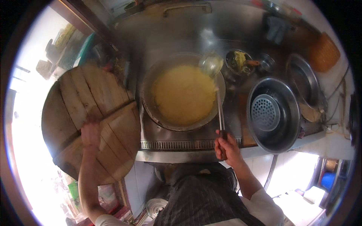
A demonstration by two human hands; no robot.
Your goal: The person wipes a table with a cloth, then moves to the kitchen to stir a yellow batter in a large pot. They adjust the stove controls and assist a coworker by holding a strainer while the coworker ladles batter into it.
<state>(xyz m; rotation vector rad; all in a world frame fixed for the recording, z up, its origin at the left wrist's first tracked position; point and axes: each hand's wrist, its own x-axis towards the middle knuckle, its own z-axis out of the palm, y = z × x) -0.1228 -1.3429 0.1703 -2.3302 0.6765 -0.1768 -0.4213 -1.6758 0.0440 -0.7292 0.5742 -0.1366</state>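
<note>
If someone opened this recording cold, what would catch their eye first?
Probably the big pot of yellow liquid at the centre, with a ladle over its far right rim, its handle in the right hand. Next, the large round wooden lid at left, the left hand on its crossbar. Then the metal basin at right, holding a perforated strainer.
</note>
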